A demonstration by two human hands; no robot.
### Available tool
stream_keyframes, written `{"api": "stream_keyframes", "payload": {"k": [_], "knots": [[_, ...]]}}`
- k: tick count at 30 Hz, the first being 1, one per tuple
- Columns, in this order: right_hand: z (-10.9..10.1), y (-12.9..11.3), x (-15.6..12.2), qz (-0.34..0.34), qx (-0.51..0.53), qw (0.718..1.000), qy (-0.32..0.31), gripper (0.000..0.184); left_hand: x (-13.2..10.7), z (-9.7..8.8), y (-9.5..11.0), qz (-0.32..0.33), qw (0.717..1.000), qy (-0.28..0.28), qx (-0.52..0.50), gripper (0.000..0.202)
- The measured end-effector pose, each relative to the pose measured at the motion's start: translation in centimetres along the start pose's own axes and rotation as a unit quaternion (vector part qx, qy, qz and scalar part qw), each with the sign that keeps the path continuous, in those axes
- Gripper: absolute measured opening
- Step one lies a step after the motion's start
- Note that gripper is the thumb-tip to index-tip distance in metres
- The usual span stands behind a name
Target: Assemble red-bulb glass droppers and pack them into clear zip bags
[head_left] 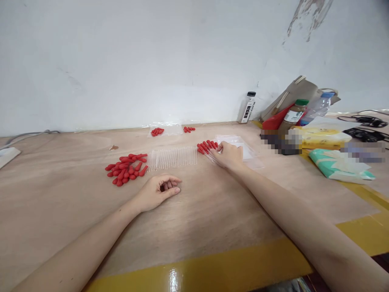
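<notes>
Head view: a plywood worktable (194, 227) with a yellow front edge, set against a pale wall.
Left hand (158, 191): rests on the table with fingers curled loosely inward, gripping nothing, just below the row of clear tubes and near the loose red pile.
Right hand (228, 155): lies palm down, fingers bent over a small bunch of red-capped droppers (207, 146); the red bulbs fan out to its left, the clear stems run under the fingers.
Clear tubes (172, 158): a neat row of transparent stems lying side by side between the two hands, uncapped as far as can be told.
Red rubber bulbs (127, 168): a loose heap at the left end of the tube row, just touching it.
Plastic bags (243, 147): clear, flat, under and beyond the right hand.
Far edge: another clear bag (170, 129) by the wall with a few red bulbs (157, 131) on it, and a second small cluster (189, 129) just beside.
Right side clutter: a dark-capped bottle (248, 108) upright at the wall, a green-capped brown bottle (293, 114), a clear water bottle (317, 107) lying tilted, a tan paper bag (296, 94), a yellow packet (322, 138), a green-and-white tissue pack (338, 168), black cables (366, 126).
Left edge: a grey cable (28, 134) and a white object (8, 155), partly cut off.
Obstruction: nothing lies between the hands and the tube row.
</notes>
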State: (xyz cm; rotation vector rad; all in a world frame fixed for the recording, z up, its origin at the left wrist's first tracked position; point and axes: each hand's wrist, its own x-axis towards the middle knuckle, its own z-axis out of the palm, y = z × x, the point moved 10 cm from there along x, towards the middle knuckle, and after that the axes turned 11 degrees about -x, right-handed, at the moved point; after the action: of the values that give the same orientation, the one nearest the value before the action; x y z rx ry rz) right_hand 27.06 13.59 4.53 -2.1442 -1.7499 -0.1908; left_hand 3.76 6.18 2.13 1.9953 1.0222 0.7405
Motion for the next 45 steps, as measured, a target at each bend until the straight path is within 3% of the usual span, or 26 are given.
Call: {"api": "stream_keyframes", "payload": {"k": [3,6,8,10,13,18,26,32,34,37,40,42,45], "knots": [[-0.4,-2.1,-0.9,-0.049,0.022,0.999,-0.002,0.027,0.1,-0.5,0.2,0.009,0.999,0.032,0.022,0.028],[0.3,-4.8,-1.6,-0.097,0.002,0.995,-0.037,0.029,-0.3,-3.5,0.9,0.036,0.980,0.148,0.127,0.021],[0.9,-5.9,-1.5,-0.101,-0.023,0.993,-0.056,0.030,-1.1,-6.0,1.6,0.046,0.937,0.234,0.257,0.019],[1.6,-6.3,-1.1,-0.083,-0.036,0.993,-0.072,0.028,-1.7,-7.8,2.0,0.029,0.879,0.278,0.387,0.019],[2.2,-6.6,-0.1,-0.048,-0.032,0.994,-0.090,0.024,-2.0,-9.4,1.3,-0.025,0.822,0.270,0.501,0.024],[3.5,-6.9,1.1,-0.007,-0.008,0.989,-0.151,0.025,-2.1,-9.7,0.3,-0.069,0.802,0.238,0.544,0.034],[4.4,-7.1,2.0,0.026,0.039,0.977,-0.207,0.026,-1.8,-9.9,-0.5,-0.069,0.818,0.245,0.516,0.027],[3.3,-7.1,2.5,0.012,0.145,0.960,-0.241,0.016,-2.0,-9.5,0.9,-0.027,0.822,0.278,0.496,0.022],[2.2,-6.9,2.3,-0.011,0.197,0.948,-0.248,0.022,-2.0,-8.9,1.5,-0.002,0.846,0.279,0.454,0.017],[0.6,-5.9,1.1,-0.058,0.270,0.927,-0.253,0.027,-1.8,-7.1,2.0,0.034,0.910,0.261,0.320,0.015],[-0.4,-5.1,-1.3,-0.134,0.389,0.871,-0.268,0.022,-1.2,-4.2,1.6,0.033,0.963,0.213,0.161,0.018],[-0.1,-4.1,-3.0,-0.145,0.434,0.843,-0.281,0.026,-0.6,-2.0,1.5,0.034,0.982,0.162,0.090,0.029],[0.2,-3.7,-5.5,-0.180,0.454,0.826,-0.280,0.038,-0.1,0.3,1.8,0.052,0.992,0.096,0.061,0.027]]}}
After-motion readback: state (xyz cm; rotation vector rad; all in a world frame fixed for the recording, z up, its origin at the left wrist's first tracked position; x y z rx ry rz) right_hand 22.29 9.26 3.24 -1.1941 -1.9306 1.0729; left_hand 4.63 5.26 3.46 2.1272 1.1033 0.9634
